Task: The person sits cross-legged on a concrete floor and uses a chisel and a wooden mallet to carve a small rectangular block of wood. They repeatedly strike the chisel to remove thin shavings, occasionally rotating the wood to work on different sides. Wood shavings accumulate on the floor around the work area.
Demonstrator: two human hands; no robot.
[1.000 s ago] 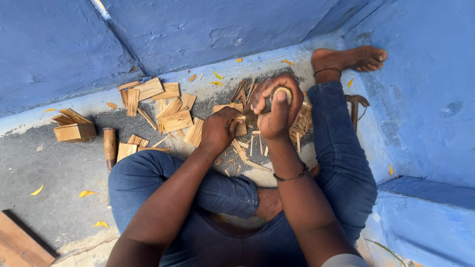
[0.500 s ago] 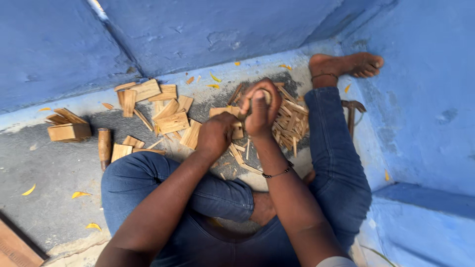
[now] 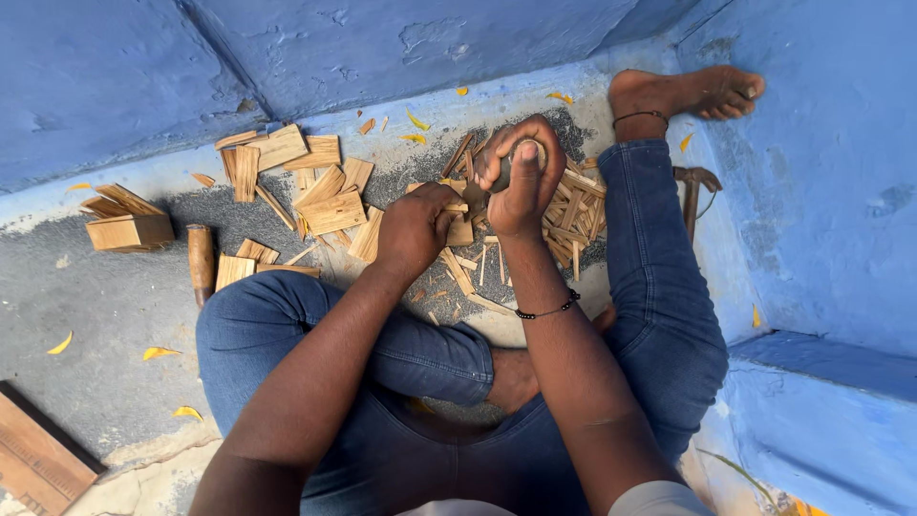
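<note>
The right hand has its fingers wrapped around a round tool handle; the left hand pinches a wood piece on the floor. Wood strips lie just beside, flat pieces and a small box leftward.

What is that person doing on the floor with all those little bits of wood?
A person sits on the grey floor in a blue-walled corner, legs folded. The right hand is wrapped around the rounded handle of a tool, held upright. The left hand presses down on a small piece of wood right beside it. Thin wood splinters lie heaped under the hands, flat wood pieces and a small wooden block lie further left, and a hammer rests by the wall.
</note>
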